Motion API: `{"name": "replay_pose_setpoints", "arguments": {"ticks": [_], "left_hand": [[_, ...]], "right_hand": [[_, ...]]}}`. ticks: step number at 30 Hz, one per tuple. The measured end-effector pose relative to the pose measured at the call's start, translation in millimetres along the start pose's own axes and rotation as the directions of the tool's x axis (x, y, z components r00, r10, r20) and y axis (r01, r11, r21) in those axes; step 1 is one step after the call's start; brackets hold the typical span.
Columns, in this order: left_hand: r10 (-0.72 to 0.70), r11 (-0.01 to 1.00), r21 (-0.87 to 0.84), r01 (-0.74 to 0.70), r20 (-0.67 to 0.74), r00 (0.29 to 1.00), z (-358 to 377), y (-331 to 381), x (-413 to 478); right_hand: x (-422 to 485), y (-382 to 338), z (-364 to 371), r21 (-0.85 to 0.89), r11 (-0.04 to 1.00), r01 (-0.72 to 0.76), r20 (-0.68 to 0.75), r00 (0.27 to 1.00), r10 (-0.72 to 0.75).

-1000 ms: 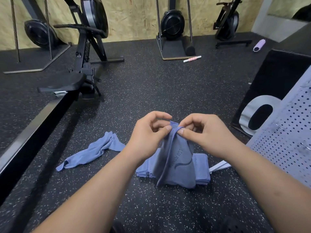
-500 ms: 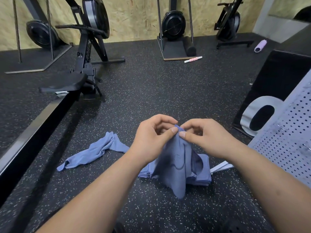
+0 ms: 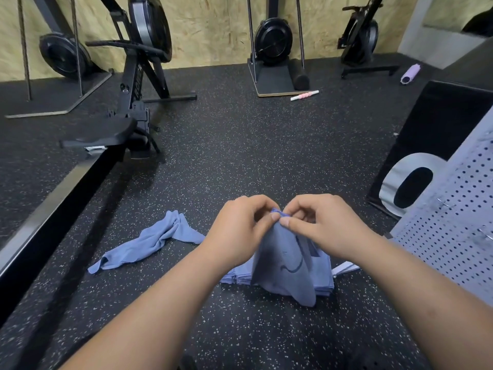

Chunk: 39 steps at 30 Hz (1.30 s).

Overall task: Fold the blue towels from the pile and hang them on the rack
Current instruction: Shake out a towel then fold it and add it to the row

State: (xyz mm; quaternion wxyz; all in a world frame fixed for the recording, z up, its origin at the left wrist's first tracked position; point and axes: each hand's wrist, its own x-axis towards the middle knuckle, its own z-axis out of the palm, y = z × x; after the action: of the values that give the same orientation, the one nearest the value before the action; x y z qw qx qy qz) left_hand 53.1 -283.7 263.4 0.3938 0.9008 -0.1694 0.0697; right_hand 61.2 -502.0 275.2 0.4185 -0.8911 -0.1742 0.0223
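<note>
**A:** Head view. Rower point(image 3: 138, 76) far left of the fingers point(image 3: 274, 217); its frame lettering is too blurred to read. Black box point(image 3: 437, 124) to their right shows a big "0". Rack point(image 3: 453, 236) is near, right.

**B:** Towel?

**A:** Towel point(image 3: 285, 268) hangs from both hands over the stack point(image 3: 326, 279); loose towel point(image 3: 149, 241) lies left. Left hand point(image 3: 237, 231) and right hand point(image 3: 322, 225) each pinch its top edge, thumb to forefinger, tips almost meeting.

**B:** Advice?

**A:** Slide the pinches out to the corners, draw the edge taut, then fold. Towel's mark is a dark curve, no words.
</note>
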Motion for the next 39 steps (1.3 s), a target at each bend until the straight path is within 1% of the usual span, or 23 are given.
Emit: {"name": "replay_pose_setpoints", "arguments": {"ticks": [2, 5, 7, 9, 11, 13, 15, 17, 21, 24, 26, 28, 30, 33, 36, 38, 39], "left_hand": [[0.012, 0.998, 0.058, -0.008, -0.075, 0.997, -1.9, -1.5, 1.5], [-0.050, 0.997, 0.039, 0.063, -0.273, 0.961, -13.2, -8.5, 7.2], [-0.134, 0.989, -0.002, 0.145, -0.392, 0.910, -27.0, -17.1, 11.0], [-0.213, 0.975, -0.051, 0.215, -0.480, 0.851, -40.0, -27.4, 12.8], [-0.267, 0.961, -0.085, 0.265, -0.544, 0.795, -49.5, -36.5, 13.2], [-0.304, 0.947, -0.104, 0.304, -0.593, 0.745, -55.6, -43.6, 13.0], [-0.321, 0.939, -0.106, 0.328, -0.618, 0.718, -58.4, -47.3, 13.1], [-0.328, 0.938, -0.129, 0.320, -0.623, 0.710, -58.2, -48.1, 12.5], [-0.319, 0.947, -0.180, 0.266, -0.625, 0.712, -56.0, -43.9, 12.2], [-0.290, 0.957, -0.216, 0.196, -0.623, 0.727, -55.6, -38.2, 12.8], [-0.256, 0.965, -0.206, 0.161, -0.621, 0.741, -54.5, -34.2, 12.2], [-0.225, 0.973, -0.185, 0.139, -0.618, 0.754, -53.2, -31.8, 11.1], [-0.218, 0.974, -0.181, 0.135, -0.611, 0.761, -53.0, -31.3, 10.4], [-0.225, 0.973, -0.180, 0.144, -0.600, 0.768, -53.5, -35.1, 11.6], [-0.234, 0.971, -0.172, 0.164, -0.574, 0.785, -53.2, -38.8, 12.2], [-0.232, 0.973, -0.130, 0.192, -0.557, 0.798, -52.8, -40.0, 11.8], [-0.235, 0.972, -0.106, 0.212, -0.544, 0.806, -52.0, -40.5, 11.4]], "right_hand": [[1.2, 1.0, 0.0, 0.005, 1.000, 0.014, -0.001, 1.000, -0.014], [4.8, 8.8, -5.9, -0.016, 1.000, -0.001, 0.011, 1.000, 0.001], [5.9, 18.0, -13.1, -0.050, 0.998, -0.034, -0.017, 0.999, 0.033], [4.8, 26.0, -24.3, -0.080, 0.993, -0.083, -0.062, 0.995, 0.078], [2.9, 31.1, -36.7, -0.126, 0.984, -0.126, -0.107, 0.988, 0.112], [0.4, 33.5, -47.7, -0.230, 0.962, -0.150, -0.162, 0.980, 0.114], [-2.3, 33.1, -54.8, -0.313, 0.937, -0.156, -0.215, 0.972, 0.090], [-5.3, 31.0, -57.3, -0.355, 0.923, -0.146, -0.223, 0.972, 0.067], [-8.4, 35.8, -52.9, -0.440, 0.896, -0.052, -0.117, 0.993, 0.000], [-8.2, 49.0, -47.1, -0.498, 0.864, -0.075, -0.041, 0.997, 0.063], [-8.6, 56.4, -43.1, -0.553, 0.828, -0.093, 0.010, 0.993, 0.117], [-9.7, 57.0, -41.1, -0.591, 0.796, -0.130, 0.027, 0.983, 0.181], [-8.5, 58.4, -39.4, -0.593, 0.788, -0.165, -0.024, 0.982, 0.188], [-5.0, 58.7, -38.9, -0.570, 0.785, -0.243, -0.216, 0.966, 0.142], [-3.9, 52.1, -45.3, -0.550, 0.773, -0.315, -0.416, 0.907, 0.074], [-4.5, 47.7, -50.5, -0.468, 0.811, -0.351, -0.527, 0.847, 0.063], [-4.3, 46.3, -52.6, -0.402, 0.834, -0.378, -0.574, 0.814, 0.092]]}}
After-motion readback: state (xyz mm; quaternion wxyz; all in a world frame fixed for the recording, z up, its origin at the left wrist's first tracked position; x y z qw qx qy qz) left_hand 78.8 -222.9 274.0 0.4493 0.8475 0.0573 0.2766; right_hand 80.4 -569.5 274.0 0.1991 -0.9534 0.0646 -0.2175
